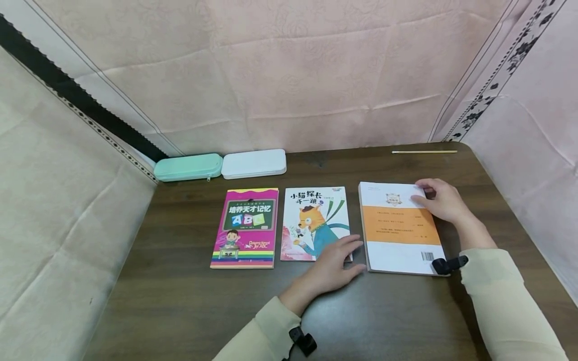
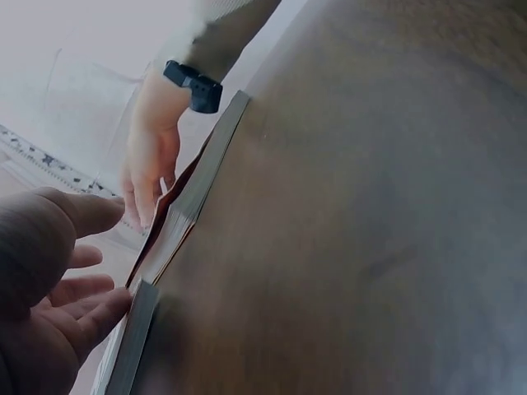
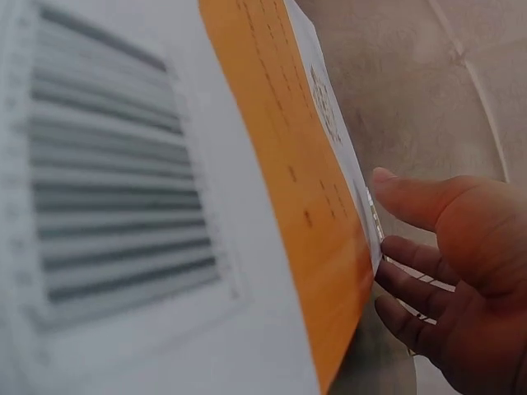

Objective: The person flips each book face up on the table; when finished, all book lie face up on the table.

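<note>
My left hand [image 1: 333, 268], fingers spread, lies over the lower right corner of a picture book [image 1: 311, 220] with a cartoon cat on its cover. In the left wrist view, its fingertips touch or nearly touch that book's edge. To the right, a white book with an orange band [image 1: 402, 228] lies with its barcode side up. My right hand [image 1: 441, 200] is at this book's upper right corner, thumb and fingers apart; the right wrist view shows its fingers at the edge. A pink book with ABC on its cover [image 1: 246, 228] lies left of the cat book.
A mint-green zip case [image 1: 188, 167] and a white case [image 1: 254, 163] stand end to end at the table's back left. A thin stick [image 1: 424, 152] lies near the back right edge. Pale cloth [image 1: 293, 75] hangs behind the brown table [image 1: 180, 311] and along its sides.
</note>
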{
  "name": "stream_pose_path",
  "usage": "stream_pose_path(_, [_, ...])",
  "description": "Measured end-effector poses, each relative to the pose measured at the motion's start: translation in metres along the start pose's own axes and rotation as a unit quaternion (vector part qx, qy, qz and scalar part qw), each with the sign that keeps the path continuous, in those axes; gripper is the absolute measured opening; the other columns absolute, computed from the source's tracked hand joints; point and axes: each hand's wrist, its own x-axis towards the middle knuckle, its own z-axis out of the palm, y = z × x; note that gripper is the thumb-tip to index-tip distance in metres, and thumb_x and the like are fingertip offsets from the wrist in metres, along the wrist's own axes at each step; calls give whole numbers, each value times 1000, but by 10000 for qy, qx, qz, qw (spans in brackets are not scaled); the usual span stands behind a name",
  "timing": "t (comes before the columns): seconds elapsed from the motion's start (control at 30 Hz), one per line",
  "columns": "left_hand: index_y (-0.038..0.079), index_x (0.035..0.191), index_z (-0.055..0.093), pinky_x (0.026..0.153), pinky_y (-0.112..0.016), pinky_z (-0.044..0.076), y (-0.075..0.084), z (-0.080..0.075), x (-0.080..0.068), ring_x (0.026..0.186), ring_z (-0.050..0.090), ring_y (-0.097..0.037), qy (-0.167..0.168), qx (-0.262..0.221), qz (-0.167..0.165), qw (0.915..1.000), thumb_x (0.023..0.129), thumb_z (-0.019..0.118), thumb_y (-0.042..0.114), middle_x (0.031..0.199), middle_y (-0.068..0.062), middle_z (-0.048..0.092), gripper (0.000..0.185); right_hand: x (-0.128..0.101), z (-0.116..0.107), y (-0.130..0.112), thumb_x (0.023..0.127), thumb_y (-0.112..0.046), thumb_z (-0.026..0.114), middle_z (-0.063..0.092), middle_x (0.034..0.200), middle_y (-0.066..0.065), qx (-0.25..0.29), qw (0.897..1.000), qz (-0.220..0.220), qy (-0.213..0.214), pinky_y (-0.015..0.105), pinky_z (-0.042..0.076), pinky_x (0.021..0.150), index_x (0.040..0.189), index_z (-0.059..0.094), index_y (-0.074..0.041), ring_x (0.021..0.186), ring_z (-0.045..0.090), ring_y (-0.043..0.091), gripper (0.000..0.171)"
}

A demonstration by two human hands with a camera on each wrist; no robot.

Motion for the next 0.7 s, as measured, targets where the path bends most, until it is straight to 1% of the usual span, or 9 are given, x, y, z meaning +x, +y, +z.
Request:
stream_pose_path(0.17, [8, 145, 55, 110, -28, 41, 5, 8, 6, 138, 47, -15, -252, 216, -32, 9994, 99, 67, 35, 155, -4, 47, 55, 4, -3, 6, 95, -20, 73, 47, 136, 30, 71, 9998, 54, -200, 66, 40, 100, 141, 49, 2, 120, 47, 48, 55])
stream_pose_path(0.3, [11, 144, 57, 110, -28, 42, 7, 15, 9, 138, 47, -13, -352, 426, -201, 9983, 98, 67, 39, 155, -3, 46, 55, 8, -6, 7, 94, -21, 74, 45, 138, 30, 79, 9991, 144, -392, 67, 41, 100, 146, 44, 1, 121, 47, 48, 64])
stream_pose_path(0.4, [11, 143, 58, 111, -30, 41, 8, 19, 12, 139, 46, -15, -333, 502, -320, 9977, 96, 70, 39, 155, -4, 46, 56, 10, -8, 9, 95, -29, 73, 42, 141, 33, 4, 9977, 249, -628, 70, 39, 101, 153, 36, 1, 122, 45, 50, 75])
stream_pose_path(0.5, [10, 143, 58, 112, -31, 40, 10, 22, 15, 139, 46, -16, -266, 514, -391, 9976, 93, 74, 39, 155, -5, 46, 59, 11, -10, 13, 96, -35, 71, 41, 142, 35, -98, 9959, 270, -862, 71, 35, 103, 157, 28, 2, 123, 43, 50, 82])
stream_pose_path(0.6, [9, 141, 60, 111, -31, 41, 12, 24, 17, 138, 48, -17, -175, 569, -443, 9972, 90, 78, 38, 154, -6, 46, 61, 11, -11, 15, 97, -38, 68, 42, 141, 36, -101, 9952, 227, -951, 71, 34, 103, 157, 28, 3, 124, 43, 51, 83])
stream_pose_path(0.7, [9, 138, 63, 110, -29, 42, 14, 25, 18, 136, 50, -17, -102, 628, -494, 9968, 88, 81, 36, 153, -6, 49, 59, 10, -10, 15, 98, -39, 68, 44, 139, 36, 23, 9957, 220, -900, 68, 38, 103, 156, 29, 2, 123, 45, 51, 81])
